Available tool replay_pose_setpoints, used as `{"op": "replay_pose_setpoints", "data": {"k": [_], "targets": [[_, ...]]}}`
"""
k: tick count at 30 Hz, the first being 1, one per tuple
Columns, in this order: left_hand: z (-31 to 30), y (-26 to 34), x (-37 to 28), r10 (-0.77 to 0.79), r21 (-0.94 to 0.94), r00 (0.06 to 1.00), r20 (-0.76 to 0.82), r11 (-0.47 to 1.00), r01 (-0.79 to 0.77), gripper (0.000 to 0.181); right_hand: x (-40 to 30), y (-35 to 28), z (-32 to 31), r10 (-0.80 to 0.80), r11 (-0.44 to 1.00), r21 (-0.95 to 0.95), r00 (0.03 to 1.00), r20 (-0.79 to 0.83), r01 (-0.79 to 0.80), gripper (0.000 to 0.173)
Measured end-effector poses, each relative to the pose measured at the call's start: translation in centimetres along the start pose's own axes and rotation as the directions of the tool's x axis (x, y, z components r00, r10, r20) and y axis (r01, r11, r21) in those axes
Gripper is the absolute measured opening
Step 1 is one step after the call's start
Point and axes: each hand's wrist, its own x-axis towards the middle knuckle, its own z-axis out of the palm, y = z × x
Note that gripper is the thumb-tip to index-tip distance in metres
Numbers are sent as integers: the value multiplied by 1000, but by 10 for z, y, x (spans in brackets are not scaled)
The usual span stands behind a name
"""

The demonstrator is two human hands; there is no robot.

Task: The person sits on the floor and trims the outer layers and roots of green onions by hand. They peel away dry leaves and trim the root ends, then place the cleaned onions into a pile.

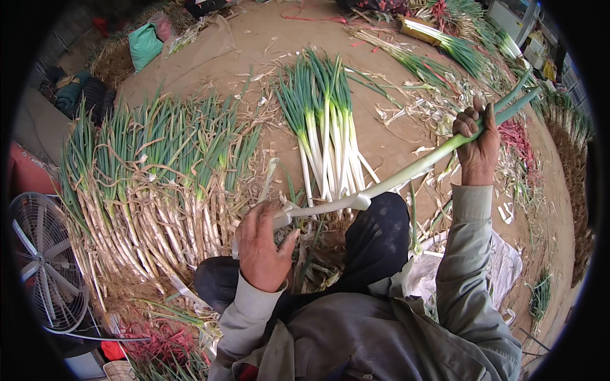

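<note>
My right hand (pixel 476 135) grips a long green onion (pixel 414 169) near the base of its green leaves. Its white stem slants down to the left across my knee, with a loose flap of skin (pixel 360 202) partway along. At the lower end is my left hand (pixel 264 243), its fingers curled over a pale strip of outer skin (pixel 282 219) and the thumb set apart. Just beyond the stem lies a bunch of clean green onions (pixel 329 128) with white stems. Left of it spreads a large pile of unpeeled green onions (pixel 157 185), dry leaves and soil on them.
A metal fan (pixel 43 262) stands at the left edge. Red ties (pixel 162 345) lie at lower left, with more red strips (pixel 519 143) at right. Peelings (pixel 424 109) litter the ground. More onions (pixel 448 43) lie at upper right, and a green bag (pixel 144 46) at upper left.
</note>
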Motion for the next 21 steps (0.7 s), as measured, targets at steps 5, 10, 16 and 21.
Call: {"op": "replay_pose_setpoints", "data": {"k": [5, 10, 16, 21], "targets": [[49, 20, 9, 219, -42, 974, 57, 975, -217, 75, -11, 24, 30, 102, 989, 110, 995, -5, -101, 39], [75, 32, 17, 244, -256, 970, 15, 938, -232, 66, -29, 49, 37, 83, 995, 54, 994, -64, -80, 41], [68, 45, 27, 285, -526, 959, -10, 814, -247, 30, -74, 119, 45, 116, 953, -249, 967, -225, -173, 40], [63, 34, 18, -168, -816, 985, 41, 563, 130, 32, -103, 158, 45, 243, 949, -152, 947, -209, -277, 41]]}}
